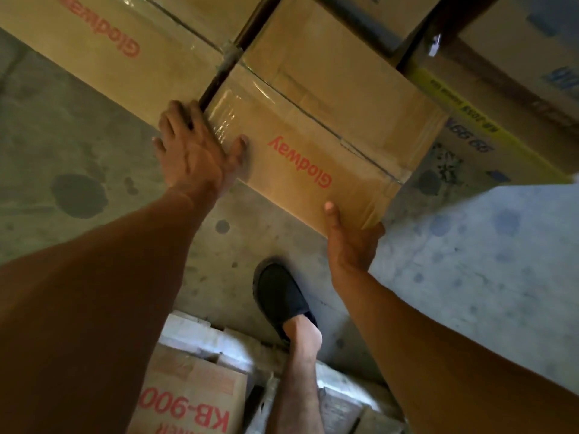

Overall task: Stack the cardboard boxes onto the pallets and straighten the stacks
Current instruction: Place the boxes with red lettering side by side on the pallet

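Flanking the box point(316, 120), left hand point(194, 151) presses, right hand point(351, 242) apparently grips.

A big brown cardboard box with the red word "Glodway" point(313, 130) sits in the middle. The left hand point(194, 148) lies flat on its near left corner, fingers spread, by the dark gap next to another brown box with the same red word point(103, 48). The right hand point(351, 239) grips the near right corner, thumb on top. Below is a grey spotted concrete floor point(78, 136) and a black shoe point(279, 296). A box with red letters "KB-900" point(188, 399) lies nearest.
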`<act>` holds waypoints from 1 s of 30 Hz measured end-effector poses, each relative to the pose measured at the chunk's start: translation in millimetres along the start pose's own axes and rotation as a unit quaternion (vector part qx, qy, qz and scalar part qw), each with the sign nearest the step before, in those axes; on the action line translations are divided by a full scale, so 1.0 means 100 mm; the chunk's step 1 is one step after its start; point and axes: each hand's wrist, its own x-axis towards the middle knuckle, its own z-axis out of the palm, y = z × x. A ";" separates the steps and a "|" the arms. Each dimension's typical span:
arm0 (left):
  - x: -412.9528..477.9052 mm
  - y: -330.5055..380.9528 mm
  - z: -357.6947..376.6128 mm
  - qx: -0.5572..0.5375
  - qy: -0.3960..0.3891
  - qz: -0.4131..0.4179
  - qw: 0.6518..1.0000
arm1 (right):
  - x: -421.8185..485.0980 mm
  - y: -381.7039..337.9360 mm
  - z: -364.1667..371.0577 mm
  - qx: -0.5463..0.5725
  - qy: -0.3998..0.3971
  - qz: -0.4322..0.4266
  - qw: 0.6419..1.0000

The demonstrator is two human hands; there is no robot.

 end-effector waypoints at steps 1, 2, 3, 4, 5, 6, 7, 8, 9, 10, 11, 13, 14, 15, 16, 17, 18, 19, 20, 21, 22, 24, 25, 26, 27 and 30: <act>-0.01 0.02 0.00 0.014 -0.002 0.007 1.000 | 0.01 0.01 -0.01 -0.002 -0.001 -0.005 1.000; -0.02 0.04 0.00 0.022 -0.001 0.010 1.000 | 0.02 0.03 -0.01 -0.003 0.001 -0.007 1.000; -0.04 0.06 0.01 0.022 0.003 0.008 1.000 | 0.02 0.03 -0.01 -0.003 0.004 -0.009 1.000; -0.06 0.07 0.01 0.019 0.006 0.003 1.000 | 0.02 0.04 0.00 0.000 0.009 -0.012 1.000; -0.08 0.07 0.03 0.016 0.004 0.000 1.000 | 0.03 0.05 0.01 0.003 0.012 -0.014 1.000; -0.10 0.08 0.04 0.016 0.001 0.000 1.000 | 0.03 0.06 0.02 0.003 0.015 -0.015 1.000; -0.12 0.09 0.04 0.013 -0.001 -0.002 1.000 | 0.03 0.06 0.03 0.004 0.017 -0.016 1.000; -0.14 0.11 0.03 0.009 0.000 -0.008 1.000 | 0.04 0.06 0.02 0.010 0.020 -0.020 1.000; -0.15 0.12 0.04 0.004 0.006 -0.018 1.000 | 0.07 0.06 0.00 0.015 0.029 -0.028 0.999; -0.18 0.12 0.03 -0.007 0.009 -0.035 0.999 | 0.14 0.05 -0.05 0.015 0.037 -0.034 0.999; -0.22 0.09 0.08 -0.043 0.001 -0.057 0.997 | 0.20 0.03 -0.13 0.005 0.039 -0.039 0.998; -0.31 -0.01 0.19 -0.237 -0.056 -0.114 0.963 | 0.39 0.01 -0.35 -0.022 0.032 -0.043 0.998; -0.35 -0.07 0.25 -0.329 -0.089 -0.140 0.929 | 0.48 -0.01 -0.46 -0.020 0.016 -0.038 0.999; -0.41 -0.12 0.30 -0.388 -0.112 -0.150 0.903 | 0.57 -0.04 -0.56 -0.007 -0.010 -0.028 1.000; -0.47 -0.16 0.35 -0.425 -0.127 -0.148 0.884 | 0.63 -0.07 -0.63 0.012 -0.043 -0.012 0.999; -0.52 -0.17 0.39 -0.468 -0.136 -0.141 0.862 | 0.68 -0.11 -0.68 0.020 -0.082 0.010 0.996; -0.57 -0.15 0.42 -0.508 -0.140 -0.133 0.839 | 0.72 -0.14 -0.71 0.019 -0.120 0.032 0.992; -0.61 -0.13 0.45 -0.538 -0.137 -0.131 0.821 | 0.77 -0.14 -0.73 0.011 -0.148 0.051 0.988; -0.68 -0.10 0.45 -0.554 -0.130 -0.127 0.813 | 0.80 -0.13 -0.75 0.004 -0.165 0.060 0.985; -0.75 -0.08 0.45 -0.557 -0.121 -0.126 0.812 | 0.83 -0.12 -0.78 0.000 -0.177 0.056 0.983; -0.84 -0.05 0.42 -0.551 -0.113 -0.126 0.817 | 0.85 -0.11 -0.82 -0.003 -0.186 0.044 0.982; -1.06 0.01 0.38 -0.538 -0.100 -0.141 0.825 | 0.85 -0.17 -0.95 -0.029 -0.214 0.019 0.976; -1.18 0.06 0.37 -0.541 -0.084 -0.149 0.824 | 0.88 -0.21 -1.02 -0.046 -0.229 0.006 0.972; -1.31 0.13 0.35 -0.547 -0.064 -0.159 0.819 | 0.91 -0.27 -1.10 -0.058 -0.242 -0.009 0.968; -1.44 0.22 0.34 -0.553 -0.041 -0.172 0.814 | 0.95 -0.34 -1.19 -0.064 -0.254 -0.020 0.965; -1.79 0.52 0.29 -0.559 0.010 -0.230 0.797 | 1.11 -0.56 -1.45 -0.068 -0.309 -0.049 0.947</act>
